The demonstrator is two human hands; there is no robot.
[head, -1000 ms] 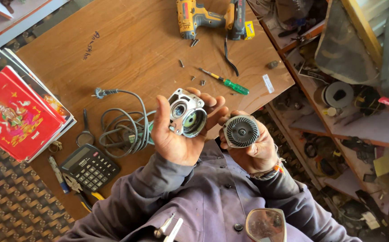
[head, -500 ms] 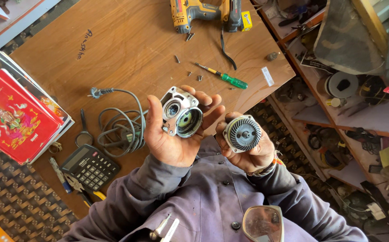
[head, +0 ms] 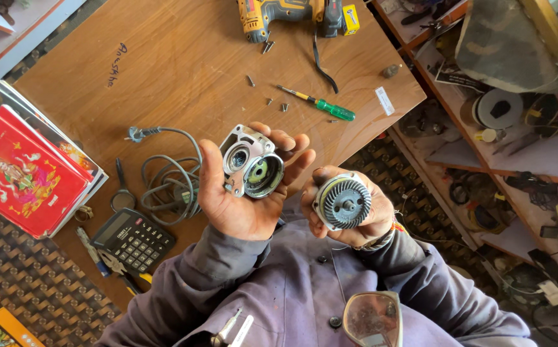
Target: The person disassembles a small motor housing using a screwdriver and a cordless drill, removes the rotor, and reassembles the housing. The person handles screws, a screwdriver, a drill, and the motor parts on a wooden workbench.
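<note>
The left hand lies palm up over the near edge of the wooden worktop, its grip curled loosely around a grey metal gear housing whose two round openings face the camera. Just to the right of the housing, the right hand cups a round toothed bevel gear, fingers wrapped behind it and its teeth facing up; the two parts sit near each other but apart. Beyond the housing, on the worktop, lie a green-handled screwdriver and a few loose screws, and farther back a yellow cordless drill. Left of the housing rests a coiled grey power cord with its plug, then a black calculator and a stack of red books.
</note>
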